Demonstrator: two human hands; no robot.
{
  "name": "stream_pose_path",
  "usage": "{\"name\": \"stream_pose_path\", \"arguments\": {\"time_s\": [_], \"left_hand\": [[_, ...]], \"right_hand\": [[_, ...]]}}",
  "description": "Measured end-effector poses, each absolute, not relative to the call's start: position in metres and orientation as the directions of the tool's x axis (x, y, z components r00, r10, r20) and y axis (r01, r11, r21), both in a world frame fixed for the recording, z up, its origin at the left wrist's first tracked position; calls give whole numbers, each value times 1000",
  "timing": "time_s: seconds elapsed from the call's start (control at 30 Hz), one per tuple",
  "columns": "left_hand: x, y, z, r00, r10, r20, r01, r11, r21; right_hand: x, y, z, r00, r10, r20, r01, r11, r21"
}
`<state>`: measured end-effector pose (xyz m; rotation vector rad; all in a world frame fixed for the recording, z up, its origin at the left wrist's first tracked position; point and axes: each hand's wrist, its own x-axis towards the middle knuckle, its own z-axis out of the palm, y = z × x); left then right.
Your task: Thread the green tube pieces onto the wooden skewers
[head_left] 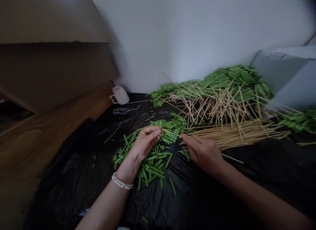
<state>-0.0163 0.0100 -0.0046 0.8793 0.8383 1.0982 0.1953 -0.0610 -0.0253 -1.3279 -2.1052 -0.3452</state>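
My left hand (147, 141), with a beaded bracelet (120, 182) at the wrist, pinches a short green stem piece near the middle. The pale tip of a skewer (168, 131) shows just right of its fingertips. My right hand (203, 152) is closed, its index finger pointing left, around a thin skewer whose far end (233, 158) sticks out behind the hand. Loose cut green pieces (154, 170) lie under and around my left hand. Beside my right hand is a bundle of bare skewers (244, 134).
Skewers threaded with green pieces (229, 80) are heaped along the wall. A mug (120, 95) and a coiled cord (122, 110) sit at the back left. Cardboard (54, 65) stands left, a white box (291, 75) right. Black plastic (192, 197) covers the surface.
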Motion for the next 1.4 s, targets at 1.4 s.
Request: {"name": "stream_pose_path", "arguments": {"time_s": [1.4], "left_hand": [[-14,9,-11,297,938,-180,-343,281,896]], "right_hand": [[187,-61,-35,-259,732,630,806,524,-277]]}}
